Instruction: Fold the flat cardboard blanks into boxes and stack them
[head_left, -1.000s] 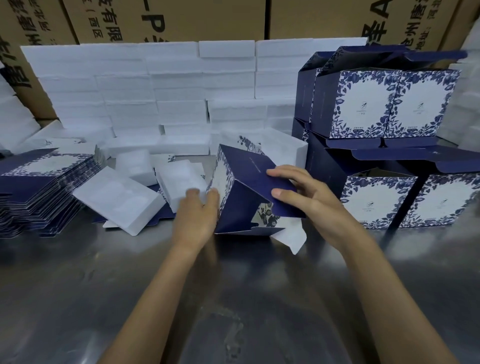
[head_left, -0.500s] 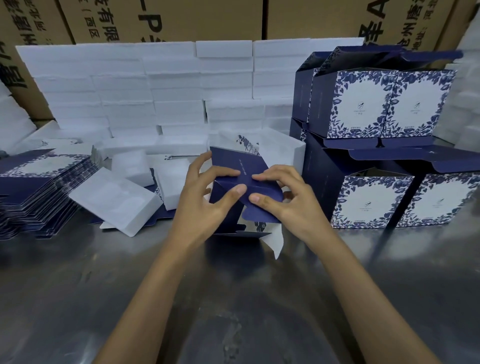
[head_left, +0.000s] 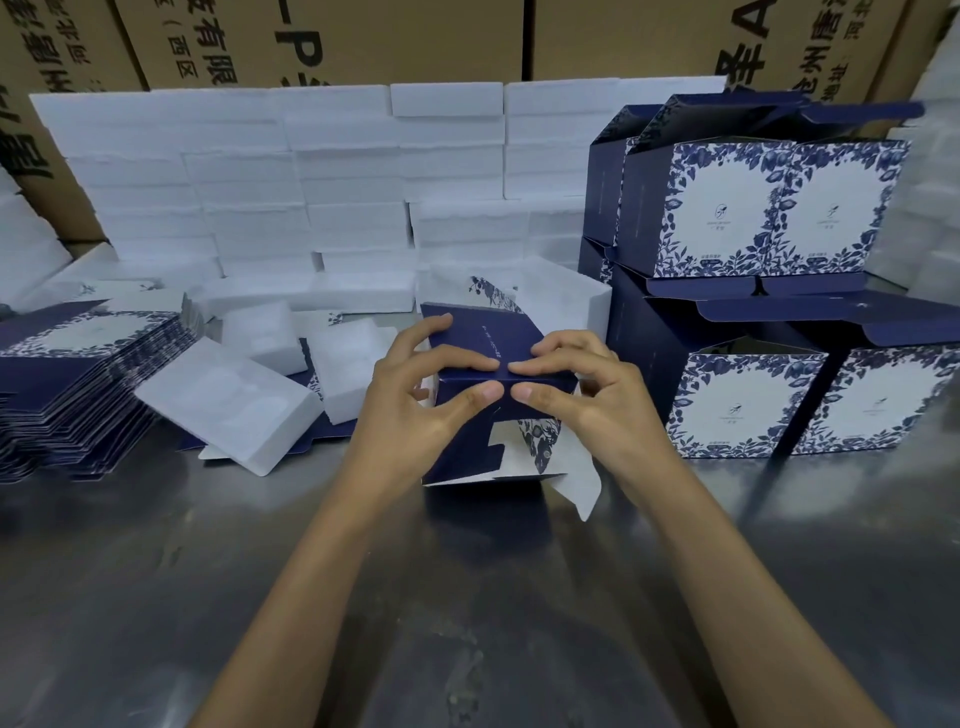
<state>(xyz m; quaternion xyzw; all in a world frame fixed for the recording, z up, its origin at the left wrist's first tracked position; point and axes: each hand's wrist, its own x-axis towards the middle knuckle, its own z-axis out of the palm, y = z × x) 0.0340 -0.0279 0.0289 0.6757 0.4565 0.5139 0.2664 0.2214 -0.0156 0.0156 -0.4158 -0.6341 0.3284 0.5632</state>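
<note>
**A:** What are the hands doing?

**B:** Both pinch a half-folded navy box (head_left: 483, 395) at the centre of the view. The left hand (head_left: 415, 410) and the right hand (head_left: 587, 400) meet along its top front edge, forefingers lying on the top panel, thumbs pressing the front face beneath, fingertips nearly touching.

**A:** Where does the box sit?

**B:** On a steel table (head_left: 467, 623), bottom flaps loose; a white flap (head_left: 579, 480) hangs at five o'clock. Whether the base rests fully on the table I cannot tell.

**A:** And around it?

**B:** At nine o'clock, a stack of flat blanks (head_left: 78, 395). Between that stack and the box, loose white foam inserts (head_left: 228, 400). At three o'clock, finished boxes (head_left: 753, 306) stacked two high, floral fronts facing us. At twelve o'clock, a wall of white foam blocks (head_left: 311, 182), with brown shipping cartons (head_left: 363, 41) behind.
</note>
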